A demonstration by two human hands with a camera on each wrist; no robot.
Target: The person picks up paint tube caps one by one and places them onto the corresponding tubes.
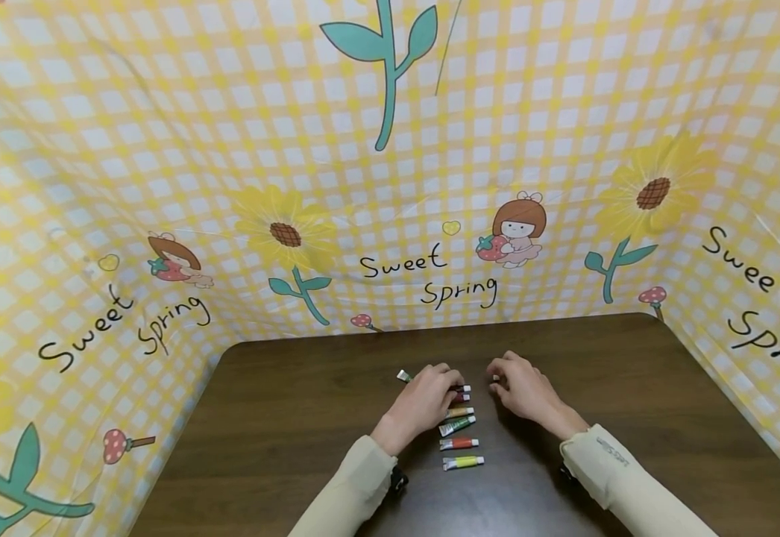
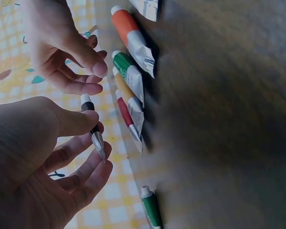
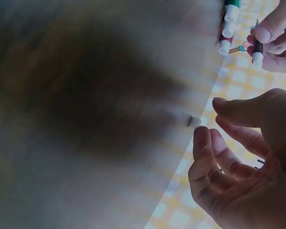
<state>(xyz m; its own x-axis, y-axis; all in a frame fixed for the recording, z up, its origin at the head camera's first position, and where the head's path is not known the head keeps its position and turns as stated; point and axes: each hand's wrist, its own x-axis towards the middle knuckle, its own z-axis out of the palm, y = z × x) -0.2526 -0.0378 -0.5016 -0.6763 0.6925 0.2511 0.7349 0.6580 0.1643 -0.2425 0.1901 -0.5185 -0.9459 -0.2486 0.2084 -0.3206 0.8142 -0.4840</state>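
Note:
Between thumb and fingers, my left hand [image 1: 420, 401] pinches a small black paint tube [image 2: 93, 119] with a white cap, held above the row of tubes. My right hand [image 1: 529, 389] is to its right, thumb and fingers apart with nothing between them. Close to its fingertips lies a small white-capped thing [image 3: 194, 122], mostly blurred in the right wrist view. The row below my left hand holds a dark red tube [image 2: 124, 107], an ochre tube [image 1: 459, 412], a green tube [image 1: 457, 426], an orange-red tube [image 1: 458, 444] and a yellow tube [image 1: 463, 462].
Another green tube [image 2: 151, 208] lies apart, left of my left hand and partly hidden by it in the head view. The dark wooden table [image 1: 282, 440] has rounded far corners. A yellow checked cloth [image 1: 390, 186] with printed flowers surrounds it at the back and sides.

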